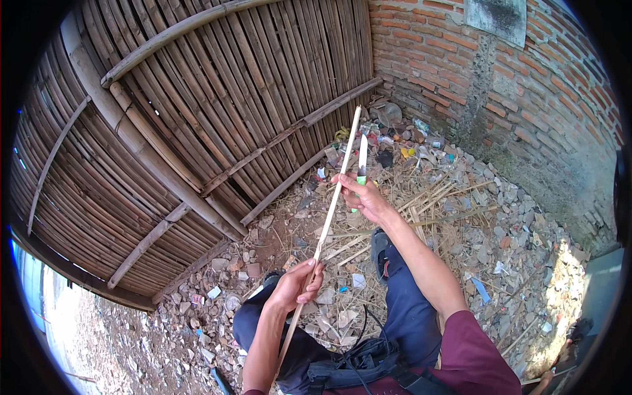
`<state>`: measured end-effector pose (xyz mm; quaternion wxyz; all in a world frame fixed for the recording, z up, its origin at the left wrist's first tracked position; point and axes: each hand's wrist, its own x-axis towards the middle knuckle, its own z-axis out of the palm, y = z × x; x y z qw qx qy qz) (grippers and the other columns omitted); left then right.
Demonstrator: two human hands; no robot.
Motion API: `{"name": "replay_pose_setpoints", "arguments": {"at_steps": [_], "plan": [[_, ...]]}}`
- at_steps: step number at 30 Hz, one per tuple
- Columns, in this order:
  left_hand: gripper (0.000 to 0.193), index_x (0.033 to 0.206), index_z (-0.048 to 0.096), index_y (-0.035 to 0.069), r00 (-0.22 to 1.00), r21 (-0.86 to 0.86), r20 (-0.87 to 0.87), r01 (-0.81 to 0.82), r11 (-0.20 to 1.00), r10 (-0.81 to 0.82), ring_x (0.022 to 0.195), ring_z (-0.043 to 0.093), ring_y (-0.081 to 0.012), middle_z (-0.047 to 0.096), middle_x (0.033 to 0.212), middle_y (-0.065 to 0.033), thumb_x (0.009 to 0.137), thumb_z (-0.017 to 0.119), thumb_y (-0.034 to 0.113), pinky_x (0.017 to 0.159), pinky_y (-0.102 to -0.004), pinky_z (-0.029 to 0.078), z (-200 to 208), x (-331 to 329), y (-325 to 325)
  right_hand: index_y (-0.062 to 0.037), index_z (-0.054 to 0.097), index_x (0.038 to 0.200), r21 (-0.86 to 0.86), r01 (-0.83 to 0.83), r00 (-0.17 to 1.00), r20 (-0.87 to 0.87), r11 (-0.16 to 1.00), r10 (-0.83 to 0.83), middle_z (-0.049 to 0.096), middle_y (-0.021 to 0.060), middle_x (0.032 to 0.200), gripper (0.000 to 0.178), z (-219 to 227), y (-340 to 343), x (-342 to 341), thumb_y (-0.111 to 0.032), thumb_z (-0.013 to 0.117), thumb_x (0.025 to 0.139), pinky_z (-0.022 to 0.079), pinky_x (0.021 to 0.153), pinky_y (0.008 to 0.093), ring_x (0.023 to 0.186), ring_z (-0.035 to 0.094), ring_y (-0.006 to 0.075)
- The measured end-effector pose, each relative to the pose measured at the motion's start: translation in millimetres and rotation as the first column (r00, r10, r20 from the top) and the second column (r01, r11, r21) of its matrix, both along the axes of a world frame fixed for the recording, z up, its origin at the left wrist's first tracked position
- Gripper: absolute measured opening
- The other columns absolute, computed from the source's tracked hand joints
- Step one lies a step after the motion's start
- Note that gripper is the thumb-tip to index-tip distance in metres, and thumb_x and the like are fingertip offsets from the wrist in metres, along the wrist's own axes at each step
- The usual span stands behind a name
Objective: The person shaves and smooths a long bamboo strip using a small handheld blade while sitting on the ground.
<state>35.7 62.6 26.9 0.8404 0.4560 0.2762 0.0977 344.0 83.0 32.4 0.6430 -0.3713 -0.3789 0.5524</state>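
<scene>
A long pale bamboo strip slants up and away from my lap toward the corner of the walls. My left hand is wrapped round its lower part, above my left thigh. Farther up, my right hand grips a knife by its green handle, and its fingertips also touch the strip. The blade points away from me, close beside the strip on its right and apart from it.
Rubble and litter cover the ground, with cut bamboo pieces lying beyond my feet. On the left stands a bamboo slat wall with pole rails. A brick wall closes the far right side.
</scene>
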Motion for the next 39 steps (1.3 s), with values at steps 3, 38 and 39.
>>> {"name": "replay_pose_setpoints", "arguments": {"at_steps": [3,38,39], "plan": [[0.042,0.11,0.053,0.008,0.993,-0.133,0.113,0.052,0.99,-0.037,0.05,0.046,-0.0098,0.051,0.074,-0.0019,0.117,0.036,0.046,0.038,-0.0238,0.033,-9,0,-3,-0.0107,0.071,0.104,0.019,0.016,0.999,-0.05,1.0,-0.015,0.046,-0.0109,0.07,0.028,-4,2,2,-0.039,0.074,0.103,0.021,0.046,0.022,0.048,0.028,0.0005],[0.029,0.116,0.06,0.004,0.976,0.414,-0.187,-0.025,0.91,0.113,0.049,0.052,-0.0084,0.059,0.074,-0.0004,0.117,0.045,0.028,0.046,-0.0222,0.042,19,-46,-47,-0.0021,0.08,0.109,0.224,0.187,0.556,0.779,0.957,-0.291,0.073,0.0131,0.076,0.031,-11,-19,4,-0.009,0.056,0.092,0.048,0.061,0.0354,0.062,0.065,0.0157],[0.029,0.116,0.06,0.004,0.976,0.415,-0.187,-0.026,0.909,0.113,0.049,0.052,-0.0084,0.059,0.074,-0.0004,0.117,0.045,0.028,0.046,-0.0222,0.042,18,-43,-47,-0.0014,0.081,0.103,0.19,0.161,0.461,0.853,0.969,-0.244,0.072,0.0165,0.072,0.029,-10,-22,1,-0.008,0.056,0.09,0.049,0.063,0.0348,0.062,0.065,0.0171]]}}
